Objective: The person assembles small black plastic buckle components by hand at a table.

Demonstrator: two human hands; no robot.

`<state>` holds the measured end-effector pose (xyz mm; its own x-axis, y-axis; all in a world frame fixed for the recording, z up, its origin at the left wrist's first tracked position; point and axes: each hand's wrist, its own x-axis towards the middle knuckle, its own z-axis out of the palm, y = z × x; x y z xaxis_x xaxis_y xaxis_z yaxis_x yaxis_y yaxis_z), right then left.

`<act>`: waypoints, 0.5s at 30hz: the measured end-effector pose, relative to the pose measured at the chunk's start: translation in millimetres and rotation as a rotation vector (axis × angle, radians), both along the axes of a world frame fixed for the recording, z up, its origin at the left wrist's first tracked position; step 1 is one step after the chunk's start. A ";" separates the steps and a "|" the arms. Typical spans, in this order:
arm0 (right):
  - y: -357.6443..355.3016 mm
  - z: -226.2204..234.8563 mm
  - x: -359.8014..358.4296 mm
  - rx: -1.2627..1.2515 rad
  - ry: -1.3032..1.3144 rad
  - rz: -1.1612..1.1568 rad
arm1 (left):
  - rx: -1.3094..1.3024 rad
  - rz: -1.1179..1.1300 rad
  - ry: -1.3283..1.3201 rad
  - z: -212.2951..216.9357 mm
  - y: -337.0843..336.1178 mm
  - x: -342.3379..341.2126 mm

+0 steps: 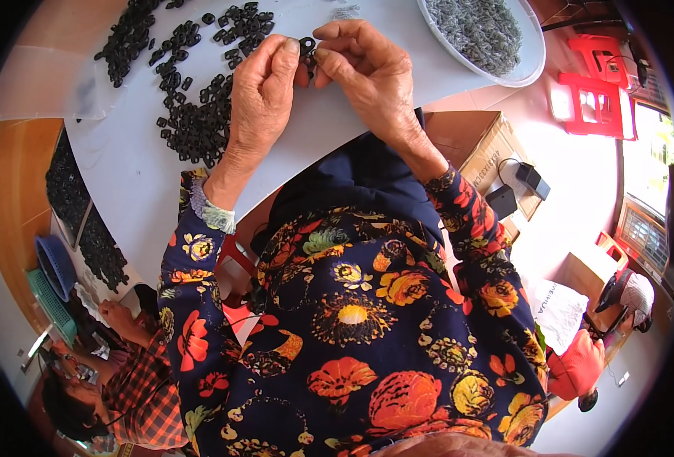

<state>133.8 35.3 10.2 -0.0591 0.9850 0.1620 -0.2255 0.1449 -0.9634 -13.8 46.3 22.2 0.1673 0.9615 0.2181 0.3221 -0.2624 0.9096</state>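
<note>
Over the far part of the white table [291,152], my left hand [264,95] and my right hand [371,72] meet, both closed. Between their thumbs and fingertips is a small black part with a round hole [306,46]. The fingers hide its lower portion. Loose black parts [196,126] of a similar look lie in heaps beside my left hand and beyond it. To the right of my right hand sits a round white tray [531,72], filled with small grey wire-like pieces [478,34]. A few more grey pieces [346,11] lie on the table just past my fingers.
A cardboard box [497,148] with black devices [531,183] on it stands right of my lap. Red stools [596,107] are farther right. At left, a person in a checkered shirt [142,388] sits near blue and green baskets [51,305]. Another person [581,369] is at right.
</note>
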 end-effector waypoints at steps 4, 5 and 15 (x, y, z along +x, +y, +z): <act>1.6 -2.3 -3.1 0.011 0.031 -0.029 | -0.013 0.001 -0.034 -1.4 -0.1 0.8; 1.8 -2.6 -3.3 0.014 0.031 -0.040 | 0.001 -0.008 -0.010 -1.8 -0.2 0.8; -0.4 -1.3 -2.6 -0.012 0.065 -0.031 | 0.082 -0.017 0.033 -2.1 0.0 1.7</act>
